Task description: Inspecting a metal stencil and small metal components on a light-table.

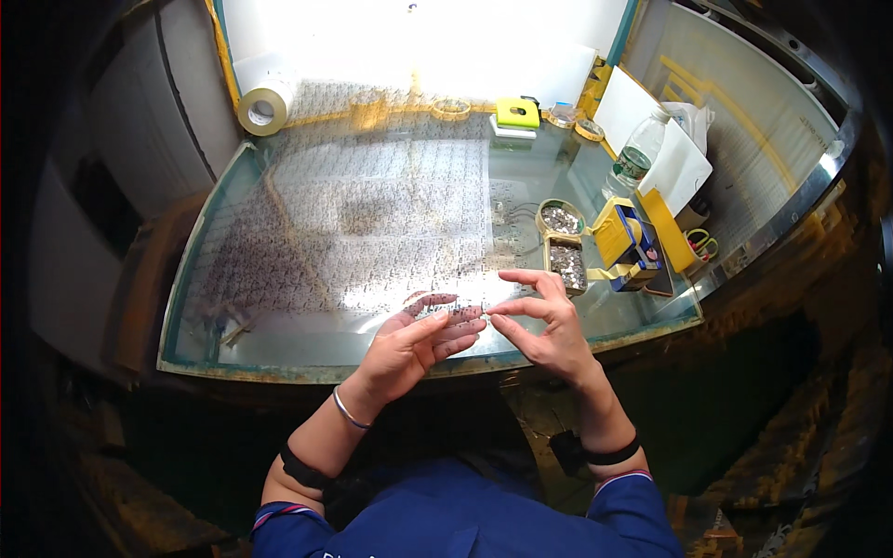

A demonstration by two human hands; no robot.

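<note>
My left hand (pixel 414 344) is palm up over the near part of the glass table, its thumb laid against the fingers. Small dark specks show along those fingers, but what bears them is too fine to make out. At their tips, the thumb and index finger of my right hand (pixel 544 325) meet in a pinch; whatever sits between them is too small to name. Beyond both hands lies a see-through sheet (pixel 372 214) covered with rows of small dark marks. A square tray (pixel 584 279) of small shiny pieces stands just past my right hand.
A round tin (pixel 561 202) of shiny pieces adjoins a yellow and blue tape dispenser (pixel 625 244). Farther right are a clear bottle (pixel 642 149) and scissors (pixel 704 244). Along the back lie a wide tape roll (pixel 265 109), a yellow-green hole punch (pixel 517 113) and smaller tape rolls (pixel 451 109).
</note>
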